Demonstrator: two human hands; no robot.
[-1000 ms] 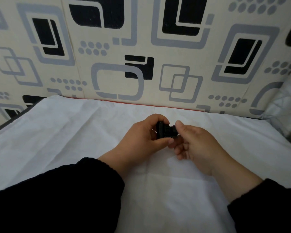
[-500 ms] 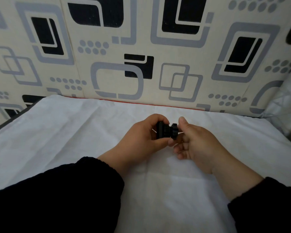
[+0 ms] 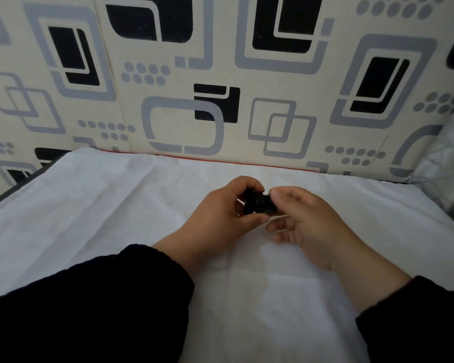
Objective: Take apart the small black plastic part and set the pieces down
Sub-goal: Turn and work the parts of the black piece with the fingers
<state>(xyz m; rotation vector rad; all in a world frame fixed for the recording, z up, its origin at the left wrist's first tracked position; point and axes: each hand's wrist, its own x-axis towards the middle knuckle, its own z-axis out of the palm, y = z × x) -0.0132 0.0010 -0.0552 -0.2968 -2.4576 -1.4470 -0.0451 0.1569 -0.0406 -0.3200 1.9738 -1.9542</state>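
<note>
Black plastic part (image 3: pixel 258 204): small, dark, held between both hands above the white cloth (image 3: pixel 116 205), roughly midway between the cloth's left and right edges and nearer its far edge than its near one. It looks like one piece; any seam between its parts is too dark to make out.
Left hand (image 3: pixel 220 218): grips the left end of the part, forefinger curled over the top and thumb pressed beneath, so the fingers are clamped on it.
Right hand (image 3: pixel 307 221): pinches the right end of the part between thumb tip and forefinger; the other fingers curl loosely below, holding nothing.
Contact: both hands touch the part; thumb tips lie close together under it.
Sleeves: black, one on each forearm, reaching to the near edge of the cloth.
White cloth: creased, spread flat over the surface, its left edge showing a dark border.
Back panel (image 3: pixel 247 74): cream with grey and black squared patterns, standing upright along the cloth's far edge, a thin red strip at its foot.
</note>
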